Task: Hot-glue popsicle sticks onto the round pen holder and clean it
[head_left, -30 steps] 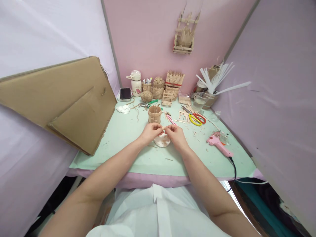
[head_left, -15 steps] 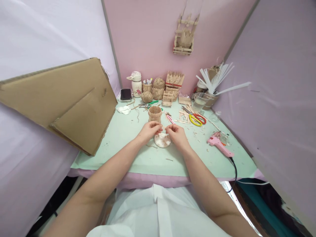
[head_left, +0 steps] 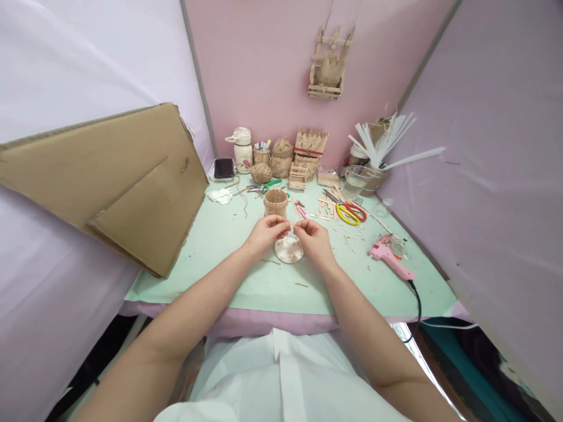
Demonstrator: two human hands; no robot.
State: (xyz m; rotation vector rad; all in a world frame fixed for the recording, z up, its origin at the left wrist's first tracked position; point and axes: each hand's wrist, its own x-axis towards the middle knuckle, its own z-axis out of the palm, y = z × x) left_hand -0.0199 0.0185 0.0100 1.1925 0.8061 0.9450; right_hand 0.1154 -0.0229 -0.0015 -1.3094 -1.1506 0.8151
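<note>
Close together above the table are my left hand (head_left: 271,229) and my right hand (head_left: 311,233), both with thumb and fingers pinched. Whatever lies between the fingertips is too small to make out; a hint of something thin and pale shows there. Just below the hands a round white disc (head_left: 289,251) with brownish marks lies on the table. Behind my left hand stands a small round wooden-stick cup (head_left: 275,203), its lower part hidden by the hand. A pink-handled tool (head_left: 302,212) lies beyond my right hand.
To the right lie a pink glue gun (head_left: 391,261) with its cord, scissors (head_left: 349,212) and scattered wooden sticks (head_left: 326,207). A twine ball (head_left: 261,172), a bottle (head_left: 243,151) and wooden-stick holders (head_left: 310,146) line the back. A big cardboard panel (head_left: 132,187) leans at left.
Both hands stay pinched in nearly the same place; the fingertips have shifted very slightly. Nothing else on the table has visibly moved.
</note>
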